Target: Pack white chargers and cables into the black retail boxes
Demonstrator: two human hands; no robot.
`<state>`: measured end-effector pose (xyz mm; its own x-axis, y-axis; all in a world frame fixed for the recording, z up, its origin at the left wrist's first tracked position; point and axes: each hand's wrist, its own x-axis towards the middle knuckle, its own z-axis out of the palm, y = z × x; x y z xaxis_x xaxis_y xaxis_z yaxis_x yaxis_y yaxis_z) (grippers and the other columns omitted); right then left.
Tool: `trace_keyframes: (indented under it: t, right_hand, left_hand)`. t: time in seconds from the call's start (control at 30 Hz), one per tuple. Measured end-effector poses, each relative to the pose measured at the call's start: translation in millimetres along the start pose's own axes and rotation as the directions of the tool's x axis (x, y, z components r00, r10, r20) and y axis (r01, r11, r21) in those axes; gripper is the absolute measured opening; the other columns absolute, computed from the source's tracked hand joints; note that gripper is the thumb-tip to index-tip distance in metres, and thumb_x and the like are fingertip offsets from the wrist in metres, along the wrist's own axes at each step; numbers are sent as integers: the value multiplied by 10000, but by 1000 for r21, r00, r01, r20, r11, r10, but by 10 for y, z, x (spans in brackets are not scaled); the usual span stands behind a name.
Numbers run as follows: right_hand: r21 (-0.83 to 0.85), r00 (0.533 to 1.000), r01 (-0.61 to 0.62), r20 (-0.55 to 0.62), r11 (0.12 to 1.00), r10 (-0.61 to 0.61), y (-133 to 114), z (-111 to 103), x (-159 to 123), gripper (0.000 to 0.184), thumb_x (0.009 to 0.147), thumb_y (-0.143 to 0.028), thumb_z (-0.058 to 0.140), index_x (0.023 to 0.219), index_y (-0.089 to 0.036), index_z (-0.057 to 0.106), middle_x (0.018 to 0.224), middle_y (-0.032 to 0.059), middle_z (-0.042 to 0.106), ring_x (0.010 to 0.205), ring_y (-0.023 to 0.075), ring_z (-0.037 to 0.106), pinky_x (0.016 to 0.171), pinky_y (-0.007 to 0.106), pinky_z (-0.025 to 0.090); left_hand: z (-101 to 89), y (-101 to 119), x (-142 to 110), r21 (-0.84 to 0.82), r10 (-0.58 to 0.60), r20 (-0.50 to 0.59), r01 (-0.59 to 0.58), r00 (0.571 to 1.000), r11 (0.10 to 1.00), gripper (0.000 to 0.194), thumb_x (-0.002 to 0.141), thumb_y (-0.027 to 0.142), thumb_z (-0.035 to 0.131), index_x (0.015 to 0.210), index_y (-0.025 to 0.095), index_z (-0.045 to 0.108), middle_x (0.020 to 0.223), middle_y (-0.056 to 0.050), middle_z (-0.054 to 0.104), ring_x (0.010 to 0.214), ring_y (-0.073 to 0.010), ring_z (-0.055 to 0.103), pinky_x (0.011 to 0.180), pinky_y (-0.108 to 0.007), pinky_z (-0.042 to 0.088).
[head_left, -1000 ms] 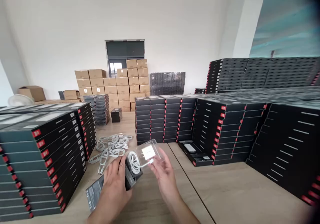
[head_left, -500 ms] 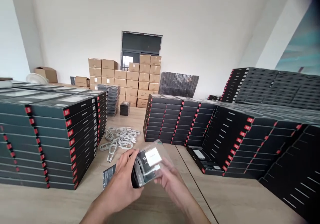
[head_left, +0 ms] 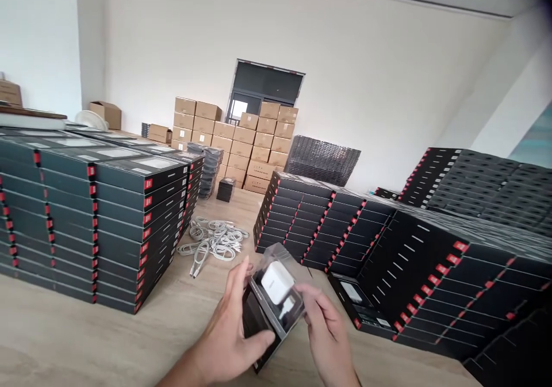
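Note:
Between my hands, a charger box [head_left: 264, 312] with a black body is tilted over the table. A clear plastic cover [head_left: 276, 251] fits around its upper part. Through the plastic I see a white charger [head_left: 277, 281] and a smaller white piece, perhaps a cable plug [head_left: 286, 306]. My left hand [head_left: 235, 329] grips the box from the left, thumb across its black front. At the right side of the cover, my right hand [head_left: 325, 324] has its thumb and fingers closed on the clear edge. Its fingertips are partly blurred.
Coiled white cables [head_left: 215, 238] lie on the wooden table [head_left: 172, 347] beyond my hands. Stacked black boxes [head_left: 116, 220] rise at the left, with more black boxes [head_left: 431, 278] at the right. One open box [head_left: 353, 292] lies low beside them. Cardboard cartons [head_left: 245, 140] stand at the back.
The charger box has turned more upright and come slightly right and nearer, with the clear cover now around the charger. Both hands moved with it. The camera view has tilted and shifted left.

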<state>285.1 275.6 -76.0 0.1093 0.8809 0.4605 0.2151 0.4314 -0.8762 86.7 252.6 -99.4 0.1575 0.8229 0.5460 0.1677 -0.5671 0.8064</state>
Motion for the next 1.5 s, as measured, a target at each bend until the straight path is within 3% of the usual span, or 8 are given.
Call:
trace_keyframes:
  t: [0.33,0.57,0.7,0.87,1.03,1.13,1.27,1.5]
  right_hand:
    - [-114,988,103,129,988,-88,-245,210,-139,371,890,-535,514,1060,-273,715,1109,67,720,1052,290,642,897,377,531]
    - [-51,998,49,38,998,-47,-162,250,-119,392,880,-532,540,1129,-253,657,1130,84,698,1031,276,641,838,361,553]
    - [98,996,42,-79,994,-34,-61,248,-105,326,842,-503,622,1048,-252,600,1061,87,697,914,245,664,751,336,574]
    - [-20,983,162,93,987,-159,-17,211,-102,230,818,-373,689,1009,-246,677,1134,95,666,1021,267,634,912,380,524]
    - [-200,958,280,122,939,-260,-22,189,-101,174,875,-341,608,958,-265,742,1162,93,658,1096,284,602,976,399,477]
    - [-196,952,304,94,932,-291,-5,198,-123,128,885,-316,595,897,-237,695,1169,105,656,1088,272,612,960,398,490]
    - [-128,940,336,102,933,-324,-16,222,-148,133,886,-268,594,1015,-239,587,1092,90,667,1036,236,634,919,369,516]
    - [-208,937,343,142,916,-319,-138,237,-124,116,896,-289,590,930,-252,695,1012,67,639,968,222,621,861,316,509]
  left_hand:
    - [-273,184,94,54,183,-33,-181,983,982,813,859,310,545,1509,298,56,1610,-65,-48,1475,-317,3,1178,-537,140]
    - [-339,139,132,-6,94,45,-94,995,996,298,809,237,602,1102,253,548,1542,-86,247,1417,-300,277,1143,-478,277]
    - [-215,-46,124,36,34,12,-34,999,999,424,803,150,574,1201,250,465,1404,-122,428,1332,-261,403,1114,-463,331]
    - [-138,-153,124,3,72,-176,-72,982,997,457,810,136,576,1213,246,389,1413,-128,395,1329,-249,409,1065,-426,391]
    - [-217,-119,120,100,117,-110,-106,987,989,167,895,198,496,1040,242,566,1405,-104,450,1337,-254,405,1102,-434,326]
    - [-212,-102,138,-86,42,-161,-56,986,995,86,902,220,503,967,232,557,1325,-106,522,1251,-242,495,1049,-415,384]
    - [-202,-69,157,-312,-40,-190,-21,981,950,177,860,205,577,1010,248,494,1138,-68,608,1122,-208,574,975,-368,437]
    - [-284,12,170,-263,21,-133,-55,991,963,95,897,264,548,901,223,634,1077,-63,618,1083,-206,576,943,-327,435]
